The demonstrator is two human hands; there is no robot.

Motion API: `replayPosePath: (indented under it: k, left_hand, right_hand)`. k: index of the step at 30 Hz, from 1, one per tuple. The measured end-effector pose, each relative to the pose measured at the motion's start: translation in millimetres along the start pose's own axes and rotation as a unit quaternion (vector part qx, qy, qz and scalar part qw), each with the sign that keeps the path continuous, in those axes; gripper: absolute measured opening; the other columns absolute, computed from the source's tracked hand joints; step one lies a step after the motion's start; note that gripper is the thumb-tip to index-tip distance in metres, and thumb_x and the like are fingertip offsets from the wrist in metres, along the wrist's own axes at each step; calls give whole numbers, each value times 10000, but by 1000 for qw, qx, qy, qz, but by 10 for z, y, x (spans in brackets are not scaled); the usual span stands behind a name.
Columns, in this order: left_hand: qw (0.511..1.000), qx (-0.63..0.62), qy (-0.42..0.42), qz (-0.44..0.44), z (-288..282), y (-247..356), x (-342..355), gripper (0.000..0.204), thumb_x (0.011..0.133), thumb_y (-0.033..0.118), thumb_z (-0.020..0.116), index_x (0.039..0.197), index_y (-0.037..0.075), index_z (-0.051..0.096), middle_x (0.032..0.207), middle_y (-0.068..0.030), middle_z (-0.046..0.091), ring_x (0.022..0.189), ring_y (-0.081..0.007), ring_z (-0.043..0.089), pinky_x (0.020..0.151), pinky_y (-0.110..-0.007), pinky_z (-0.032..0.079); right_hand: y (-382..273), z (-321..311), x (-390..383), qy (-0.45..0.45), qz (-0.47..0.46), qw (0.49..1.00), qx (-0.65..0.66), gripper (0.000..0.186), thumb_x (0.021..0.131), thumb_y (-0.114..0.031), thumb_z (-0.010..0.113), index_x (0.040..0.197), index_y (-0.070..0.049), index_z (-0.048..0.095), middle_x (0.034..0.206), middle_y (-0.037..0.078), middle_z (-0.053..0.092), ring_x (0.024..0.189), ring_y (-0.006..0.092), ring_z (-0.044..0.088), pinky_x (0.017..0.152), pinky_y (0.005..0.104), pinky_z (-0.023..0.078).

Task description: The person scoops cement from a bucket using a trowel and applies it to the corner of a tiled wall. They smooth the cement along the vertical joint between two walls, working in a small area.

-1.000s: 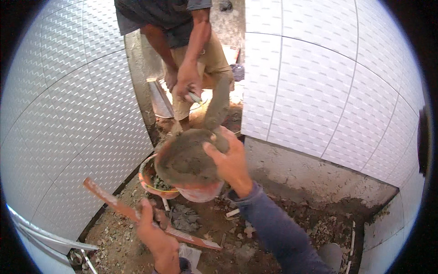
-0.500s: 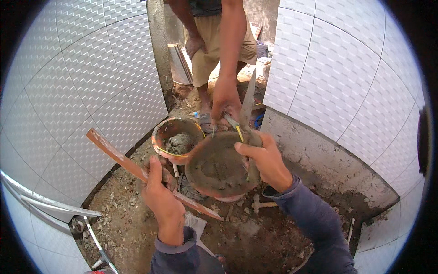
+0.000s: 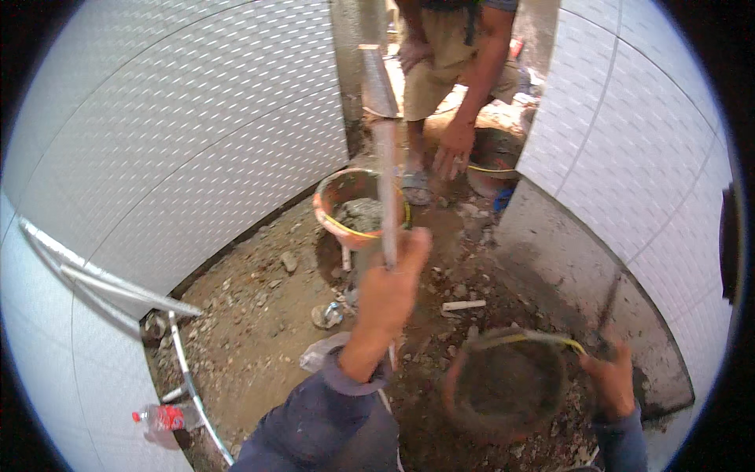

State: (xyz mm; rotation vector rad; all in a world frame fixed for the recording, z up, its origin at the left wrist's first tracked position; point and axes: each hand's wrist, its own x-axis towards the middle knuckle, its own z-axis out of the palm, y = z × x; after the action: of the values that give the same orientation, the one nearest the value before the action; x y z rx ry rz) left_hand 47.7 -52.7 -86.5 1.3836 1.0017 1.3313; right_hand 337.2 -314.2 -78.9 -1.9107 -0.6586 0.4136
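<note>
My left hand is closed around a long, narrow flat strip, held nearly upright with its pale face showing. At the lower right, my right hand grips the yellow handle of a bucket holding grey-brown mortar. This bucket is blurred, and I cannot tell whether it touches the ground. A thin, dark, blurred blade rises from beside my right hand. Beyond my left hand stands an orange bucket with wet mortar inside, partly hidden by the strip.
A co-worker's hand hangs near a third bucket at the opening. Tiled walls flank the rubble floor. White pipes and a plastic bottle lie at left; a short white pipe piece lies mid-floor.
The mortar bucket has moved from the middle to the lower right with my right hand. The strip in my left hand has swung from slanting to upright. The co-worker's hand has drawn back from the bucket.
</note>
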Motion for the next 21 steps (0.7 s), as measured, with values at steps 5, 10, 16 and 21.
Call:
replayPosePath:
  k: [5,10,16,21]
  left_hand:
    - [960,80,-253,-87,500,85,-236,544,928,528,647,1017,-7,693,826,-95,685,788,-183,620,725,-382,484]
    - [863,26,-504,-23,1401,-111,-860,537,933,576,608,951,45,685,720,-128,633,679,-228,597,646,-406,490]
    - [768,86,-598,-212,2344,120,-1035,800,865,793,498,1197,77,626,1010,-84,493,852,-152,495,663,-376,497]
    - [697,-32,-599,-392,2757,-341,-1199,556,948,568,592,1187,68,638,874,-13,439,661,-73,438,426,-165,361]
  right_hand:
    - [1046,-1470,-182,-75,78,971,-213,719,853,-297,748,1446,-59,420,1317,138,504,1119,375,552,981,407,491]
    - [2674,-2997,-719,188,47,938,-288,566,889,-250,685,1363,30,551,1234,193,671,1042,278,654,916,373,515]
    - [2257,-2057,87,157,-114,906,-376,557,853,-399,759,1200,23,651,1145,229,679,1061,348,655,914,423,497]
    - [1881,-1659,-64,157,-29,887,-433,462,861,-461,734,977,-19,666,782,244,633,756,437,634,646,517,472]
